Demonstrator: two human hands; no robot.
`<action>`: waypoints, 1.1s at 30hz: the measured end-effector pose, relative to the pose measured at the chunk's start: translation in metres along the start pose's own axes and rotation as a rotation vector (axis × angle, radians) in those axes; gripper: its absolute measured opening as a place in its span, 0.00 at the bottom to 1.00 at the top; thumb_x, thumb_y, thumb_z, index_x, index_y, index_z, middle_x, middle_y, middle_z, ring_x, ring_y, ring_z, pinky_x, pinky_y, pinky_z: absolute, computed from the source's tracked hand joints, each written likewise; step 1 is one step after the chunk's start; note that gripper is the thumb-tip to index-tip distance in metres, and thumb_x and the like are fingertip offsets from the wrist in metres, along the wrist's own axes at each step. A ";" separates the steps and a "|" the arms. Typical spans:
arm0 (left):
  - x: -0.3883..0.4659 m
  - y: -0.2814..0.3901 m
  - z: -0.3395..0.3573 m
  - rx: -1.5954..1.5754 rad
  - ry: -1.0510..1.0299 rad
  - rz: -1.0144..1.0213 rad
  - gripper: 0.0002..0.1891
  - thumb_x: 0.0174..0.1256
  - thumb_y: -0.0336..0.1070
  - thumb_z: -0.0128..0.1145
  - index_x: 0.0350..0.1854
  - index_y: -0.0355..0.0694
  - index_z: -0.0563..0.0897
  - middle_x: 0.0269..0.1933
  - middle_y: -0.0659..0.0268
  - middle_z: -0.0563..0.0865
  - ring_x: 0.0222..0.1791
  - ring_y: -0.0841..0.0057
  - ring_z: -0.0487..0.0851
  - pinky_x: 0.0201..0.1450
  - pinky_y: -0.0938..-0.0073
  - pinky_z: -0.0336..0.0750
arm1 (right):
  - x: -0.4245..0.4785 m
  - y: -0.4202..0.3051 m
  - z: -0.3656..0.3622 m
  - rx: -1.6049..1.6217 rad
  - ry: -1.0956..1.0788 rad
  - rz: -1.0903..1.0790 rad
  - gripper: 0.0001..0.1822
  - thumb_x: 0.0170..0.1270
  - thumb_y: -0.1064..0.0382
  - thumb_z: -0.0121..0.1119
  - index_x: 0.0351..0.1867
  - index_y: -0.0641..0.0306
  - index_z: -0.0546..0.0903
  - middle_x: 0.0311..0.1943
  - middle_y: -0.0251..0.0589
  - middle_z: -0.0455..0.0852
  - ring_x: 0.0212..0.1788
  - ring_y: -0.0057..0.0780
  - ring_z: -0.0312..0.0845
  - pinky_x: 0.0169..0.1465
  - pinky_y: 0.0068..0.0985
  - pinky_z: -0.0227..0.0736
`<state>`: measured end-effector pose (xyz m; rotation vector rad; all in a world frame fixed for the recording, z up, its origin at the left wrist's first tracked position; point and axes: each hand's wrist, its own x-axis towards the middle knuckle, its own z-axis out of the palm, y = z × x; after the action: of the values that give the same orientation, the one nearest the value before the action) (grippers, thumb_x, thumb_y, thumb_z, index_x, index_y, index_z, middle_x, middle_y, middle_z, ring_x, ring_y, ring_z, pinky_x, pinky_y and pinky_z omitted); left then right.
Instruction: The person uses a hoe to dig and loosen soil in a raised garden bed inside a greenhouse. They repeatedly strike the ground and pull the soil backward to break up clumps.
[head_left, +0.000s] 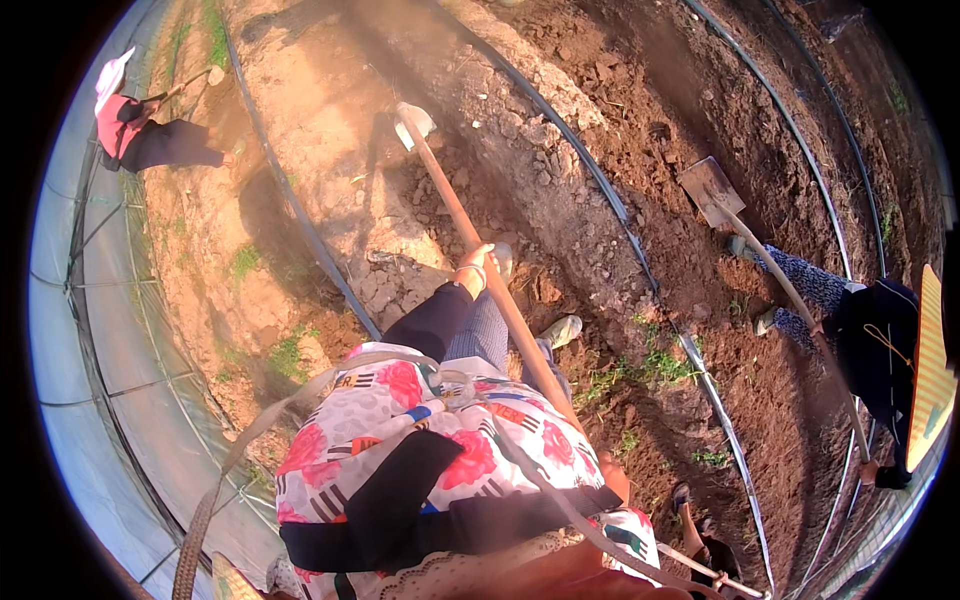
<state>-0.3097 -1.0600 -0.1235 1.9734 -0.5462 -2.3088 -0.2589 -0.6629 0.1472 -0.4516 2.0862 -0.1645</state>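
Note:
A long wooden handle (454, 199) runs diagonally from beside my right hip to a hoe's pale metal blade (415, 126), which is at the soil ahead of me. My left hand (478, 264), below a black sleeve, is wrapped around the middle of this handle. Near its rear end, my right hand (613, 476) is closed on the handle at my side, partly hidden by my floral top. Broken clods of brown soil (457, 176) lie between the blade and my shoes (561, 331).
Dark irrigation hoses (555, 112) run along the beds on both sides. At right, a co-worker (862, 352) holds a flat-bladed long-handled tool (711, 191). Another co-worker (131, 127) works at far left beside the plastic greenhouse wall (120, 315). A third person (712, 559) is partly visible at lower right.

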 end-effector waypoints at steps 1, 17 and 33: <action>-0.005 -0.005 0.007 -0.028 0.005 0.033 0.09 0.46 0.30 0.54 0.23 0.41 0.66 0.15 0.68 0.69 0.12 0.77 0.68 0.17 0.77 0.66 | -0.005 0.007 0.007 -0.029 -0.015 0.032 0.07 0.52 0.63 0.41 0.30 0.64 0.65 0.19 0.51 0.76 0.24 0.45 0.75 0.25 0.36 0.70; -0.066 -0.059 -0.047 0.055 0.063 -0.178 0.06 0.43 0.31 0.53 0.19 0.43 0.67 0.17 0.68 0.69 0.18 0.72 0.70 0.23 0.69 0.66 | -0.021 0.086 0.076 0.121 0.223 0.099 0.10 0.35 0.60 0.54 0.22 0.62 0.73 0.13 0.49 0.75 0.18 0.44 0.73 0.22 0.36 0.68; -0.037 -0.039 -0.012 0.037 -0.005 -0.122 0.09 0.46 0.33 0.54 0.18 0.43 0.66 0.14 0.69 0.68 0.12 0.76 0.67 0.18 0.74 0.66 | -0.037 0.011 -0.003 -0.093 0.207 0.142 0.11 0.36 0.62 0.55 0.22 0.64 0.68 0.14 0.46 0.74 0.16 0.42 0.72 0.20 0.33 0.68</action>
<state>-0.2839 -1.0166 -0.1016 2.0731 -0.4855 -2.3910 -0.2471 -0.6386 0.1751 -0.3518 2.3277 -0.0313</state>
